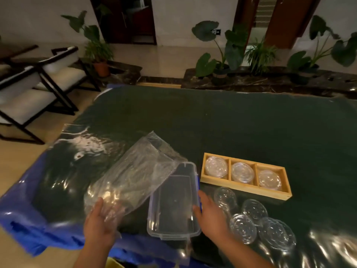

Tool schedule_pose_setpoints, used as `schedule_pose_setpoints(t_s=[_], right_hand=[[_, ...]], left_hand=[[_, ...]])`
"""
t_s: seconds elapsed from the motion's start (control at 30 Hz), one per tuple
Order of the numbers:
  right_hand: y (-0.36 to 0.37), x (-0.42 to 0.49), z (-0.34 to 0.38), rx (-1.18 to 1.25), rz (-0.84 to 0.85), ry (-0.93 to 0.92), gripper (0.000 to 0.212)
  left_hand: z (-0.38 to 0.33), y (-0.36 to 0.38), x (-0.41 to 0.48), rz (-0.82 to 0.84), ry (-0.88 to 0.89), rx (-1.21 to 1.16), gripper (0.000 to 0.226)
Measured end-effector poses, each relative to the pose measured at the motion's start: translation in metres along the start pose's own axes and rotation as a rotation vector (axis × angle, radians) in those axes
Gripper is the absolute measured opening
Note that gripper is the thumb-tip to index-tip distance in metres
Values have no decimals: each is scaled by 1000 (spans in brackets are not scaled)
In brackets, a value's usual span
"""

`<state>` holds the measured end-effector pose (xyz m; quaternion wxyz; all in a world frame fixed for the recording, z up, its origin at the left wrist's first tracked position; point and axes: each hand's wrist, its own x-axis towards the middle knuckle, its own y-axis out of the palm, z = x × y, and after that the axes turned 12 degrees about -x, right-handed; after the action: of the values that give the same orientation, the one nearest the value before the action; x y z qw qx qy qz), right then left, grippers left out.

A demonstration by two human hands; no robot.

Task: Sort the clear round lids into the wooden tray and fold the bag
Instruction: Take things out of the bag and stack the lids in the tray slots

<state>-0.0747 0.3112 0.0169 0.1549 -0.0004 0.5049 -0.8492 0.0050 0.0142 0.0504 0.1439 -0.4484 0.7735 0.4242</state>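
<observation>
A wooden tray (243, 189) with three compartments lies right of centre; each compartment holds clear round lids (242, 172). Several more clear round lids (254, 209) lie loose on the dark table cover in front of the tray. My left hand (100, 223) grips the near end of a crumpled clear plastic bag (135, 175), which slants up and away over the table. My right hand (209, 213) holds the right side of a clear rectangular plastic box (173, 206) with blue clips, near the table's front edge. The bag's far part overlaps the box's left rim.
The table has a dark green cover (231, 122) under shiny clear film, with blue sheeting (29, 225) at the left and front edges. Chairs (38, 82) stand to the left on the floor. Potted plants (220, 55) line a dark ledge behind the table.
</observation>
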Motion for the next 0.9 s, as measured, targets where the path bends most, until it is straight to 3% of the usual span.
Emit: schedule_pose_setpoints(t_s=[0.1,0.2,0.33,0.47,0.67,0.83,0.9], right_hand=[[6,-5,4,0,-57,38,46],[10,-6,6,-12,-79,92,47],[13,-6,13,-44,-85,118,48],[19,-6,17,-58,-108,143,47],[23,-4,18,-88,-107,194,49],[29,-4,23,-78,-135,209,48],[33,-4,29,-61,-138,211,48]], left_hand=[[-18,-16,17,-52,-36,-9,31],[-32,-24,33,-63,-69,-37,22],[-46,-28,64,-95,-16,-86,33],[-54,-25,85,-182,70,-77,30],[-48,-17,108,-298,124,-74,67],[-42,-6,130,-274,88,254,90],[-44,-2,135,-205,83,241,89]])
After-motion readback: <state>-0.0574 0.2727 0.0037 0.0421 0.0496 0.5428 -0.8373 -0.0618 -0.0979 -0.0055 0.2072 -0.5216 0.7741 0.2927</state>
